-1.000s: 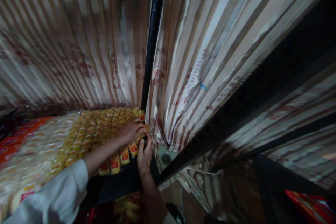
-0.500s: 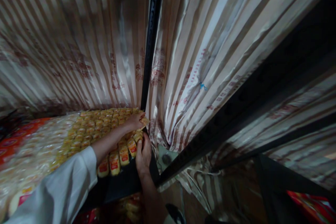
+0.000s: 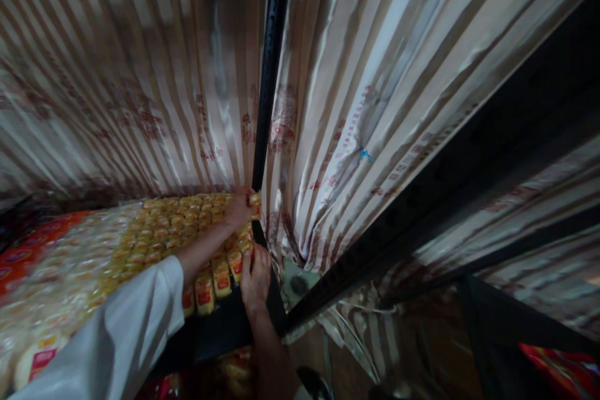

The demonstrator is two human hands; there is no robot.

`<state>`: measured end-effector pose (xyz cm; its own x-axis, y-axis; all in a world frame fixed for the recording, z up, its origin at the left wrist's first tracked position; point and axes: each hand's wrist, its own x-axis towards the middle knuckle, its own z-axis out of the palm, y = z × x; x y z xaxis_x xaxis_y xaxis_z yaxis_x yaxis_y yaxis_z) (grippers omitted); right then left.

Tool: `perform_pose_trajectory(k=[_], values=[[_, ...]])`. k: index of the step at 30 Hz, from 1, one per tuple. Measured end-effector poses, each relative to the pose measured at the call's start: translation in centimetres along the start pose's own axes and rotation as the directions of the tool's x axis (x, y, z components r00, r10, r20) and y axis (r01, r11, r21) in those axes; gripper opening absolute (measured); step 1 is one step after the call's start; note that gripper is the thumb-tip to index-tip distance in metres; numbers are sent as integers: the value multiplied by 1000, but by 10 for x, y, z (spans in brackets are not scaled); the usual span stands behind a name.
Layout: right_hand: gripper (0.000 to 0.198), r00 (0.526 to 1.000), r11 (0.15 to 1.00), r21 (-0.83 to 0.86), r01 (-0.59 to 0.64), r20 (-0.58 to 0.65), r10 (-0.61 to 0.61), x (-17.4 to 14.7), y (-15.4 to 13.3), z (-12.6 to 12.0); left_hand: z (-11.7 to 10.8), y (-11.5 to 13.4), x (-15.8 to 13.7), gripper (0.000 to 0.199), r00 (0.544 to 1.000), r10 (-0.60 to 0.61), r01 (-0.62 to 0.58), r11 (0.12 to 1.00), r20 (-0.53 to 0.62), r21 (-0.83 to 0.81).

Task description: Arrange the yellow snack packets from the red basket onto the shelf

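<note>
Rows of small yellow packaged breads (image 3: 175, 222) with red labels stand packed on a dark shelf (image 3: 210, 331) at lower left. My left hand (image 3: 240, 207) reaches over them to the back right corner, its fingers closed on one packaged bread (image 3: 254, 205) beside the upright post. At the right end of the front rows, my right hand (image 3: 256, 278) is closed, thumb and fingertips against a packaged bread (image 3: 245, 240). A dark strip of shelf shows between the two hands. Both hands partly hide the packets they touch.
A black metal post (image 3: 272, 69) rises behind the corner, with striped curtains (image 3: 328, 106) around it. Left of the yellow rows lie clear-wrapped packets (image 3: 94, 244) and orange-red packs (image 3: 32, 247). A dark beam (image 3: 398, 231) runs diagonally at right. More packets sit below the shelf.
My left hand has moved slightly back and right, and its packet now stands more upright by the post. My right hand has dropped a little, staying at the row's end.
</note>
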<state>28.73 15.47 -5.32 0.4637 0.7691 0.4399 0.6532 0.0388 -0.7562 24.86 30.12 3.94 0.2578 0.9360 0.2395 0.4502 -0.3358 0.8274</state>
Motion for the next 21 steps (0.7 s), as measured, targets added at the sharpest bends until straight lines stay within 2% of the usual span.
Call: perform_pose_trajectory(k=[3,8,11,14,17,21], values=[[39,1000,1000,7,-11,-3,11,0,1,1,7,0,-1,29,996,87,-90,990,27,111],[38,1000,1000,4,-6,-6,6,1,0,0,16,-2,-4,26,998,51,-59,977,47,203],[38,1000,1000,-3,-3,-3,3,1,-2,-2,12,-3,-8,27,988,91,-130,932,128,337],[38,1000,1000,-6,-3,1,3,1,-2,-3,5,-2,-11,29,984,40,-116,881,171,459],[39,1000,1000,-7,0,-8,0,1,-2,-3,-1,2,-13,35,990,8,-81,860,144,505],[39,1000,1000,-2,-19,13,19,1,1,-1,1,7,-11,34,976,70,-176,812,207,557]])
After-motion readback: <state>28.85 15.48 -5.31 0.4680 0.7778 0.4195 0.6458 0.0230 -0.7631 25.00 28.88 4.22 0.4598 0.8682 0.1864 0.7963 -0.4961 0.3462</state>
